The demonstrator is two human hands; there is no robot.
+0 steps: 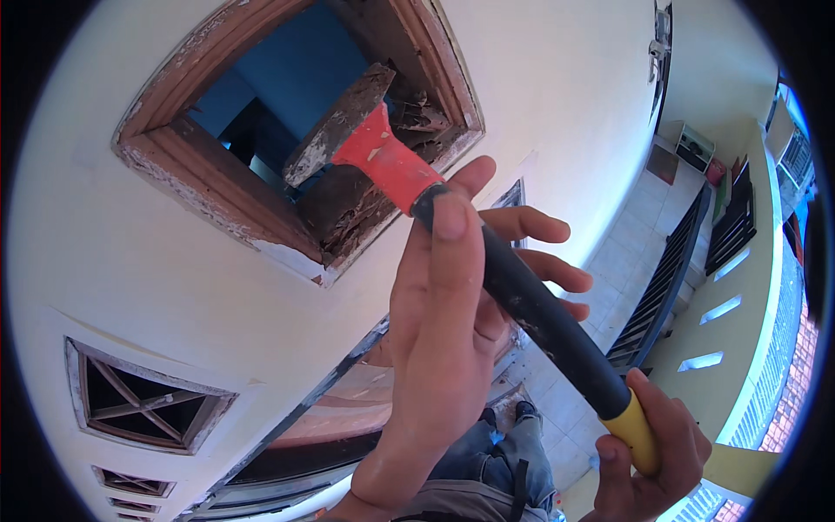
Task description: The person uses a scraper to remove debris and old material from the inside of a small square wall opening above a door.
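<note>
A long-handled scraper [548,304] runs slantwise across the view, with a red neck, a black grip and a yellow end. Its wide metal blade [339,126], crusted with pale residue, is in front of a wooden-framed opening [191,178] in the wall. With the thumb over the handle just below the red neck, my left hand [444,296] steadies the tool; its other fingers reach loosely behind the handle, partly outstretched. Down at the yellow end, my right hand [665,444] is closed around the handle. Debris and worn, flaking wood show inside the opening's lower edge.
Smaller framed vents with crossed bars [148,396] line the cream wall [287,339]. To the right, a tiled walkway [622,230] lies far below, beside a dark metal railing [670,283] and a parapet with slots [739,348]. My shoes [524,409] show below.
</note>
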